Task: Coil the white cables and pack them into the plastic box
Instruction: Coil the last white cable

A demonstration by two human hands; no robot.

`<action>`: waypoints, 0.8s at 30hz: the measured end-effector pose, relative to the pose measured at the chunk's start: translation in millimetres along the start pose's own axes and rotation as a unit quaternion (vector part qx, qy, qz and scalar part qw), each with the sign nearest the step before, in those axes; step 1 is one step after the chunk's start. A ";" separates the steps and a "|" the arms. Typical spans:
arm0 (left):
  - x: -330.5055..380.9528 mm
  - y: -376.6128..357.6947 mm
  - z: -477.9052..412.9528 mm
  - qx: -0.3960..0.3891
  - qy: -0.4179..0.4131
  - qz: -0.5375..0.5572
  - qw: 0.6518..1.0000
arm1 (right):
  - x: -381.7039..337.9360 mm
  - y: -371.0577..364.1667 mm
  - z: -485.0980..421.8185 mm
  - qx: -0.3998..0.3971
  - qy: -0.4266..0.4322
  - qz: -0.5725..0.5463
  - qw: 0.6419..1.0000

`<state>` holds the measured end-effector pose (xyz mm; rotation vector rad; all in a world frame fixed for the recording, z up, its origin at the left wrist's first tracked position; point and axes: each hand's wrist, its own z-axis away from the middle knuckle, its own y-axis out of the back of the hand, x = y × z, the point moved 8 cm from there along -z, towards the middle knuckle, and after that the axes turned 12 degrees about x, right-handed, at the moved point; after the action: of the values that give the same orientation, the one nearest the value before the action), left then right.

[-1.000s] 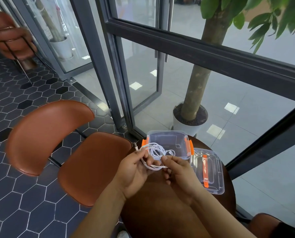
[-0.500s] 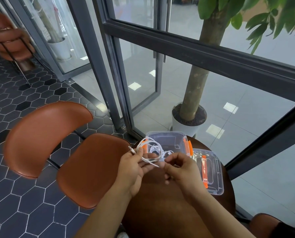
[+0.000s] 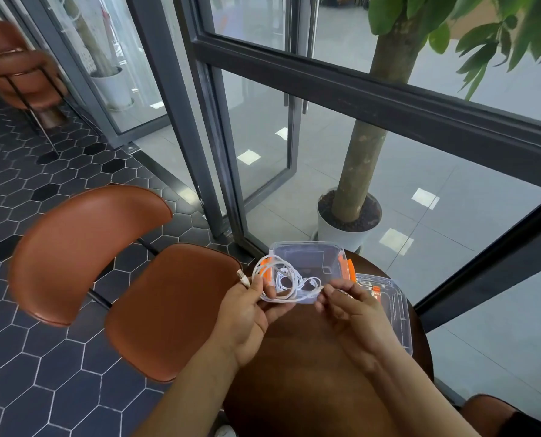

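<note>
A round dark-brown wooden table (image 3: 304, 367) carries 1 clear rectangular plastic box with orange latches (image 3: 313, 257) at its far edge, with no lid on it. Just to its right lies the clear flat lid with an orange handle (image 3: 392, 310). The bundle of white cables (image 3: 278, 298) forms loose loops in front of the box's near left corner; whether any loop rests inside cannot be told. The left hand (image 3: 247, 313) grips the loops with curled fingers, 1 plug sticking out at its left. The right hand (image 3: 348, 307) pinches a cable end, just right of the bundle.
</note>
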<state>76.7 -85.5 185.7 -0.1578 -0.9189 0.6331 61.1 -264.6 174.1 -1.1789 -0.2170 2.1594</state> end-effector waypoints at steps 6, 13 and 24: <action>2.2 -3.1 1.0 0.046 -0.041 -0.029 0.998 | 17.0 -6.5 10.9 0.023 -0.019 0.074 0.997; -0.7 -8.6 4.3 0.043 -0.044 -0.020 0.998 | 17.6 -22.9 18.8 -0.026 -0.051 -0.017 0.998; -16.0 -9.9 6.5 -0.014 0.001 0.011 1.000 | 26.5 -4.6 2.4 0.037 -0.027 0.059 0.997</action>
<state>68.9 -103.5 182.4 -0.1941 -0.9263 0.6394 51.4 -244.2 159.2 -1.1178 -0.0905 2.2833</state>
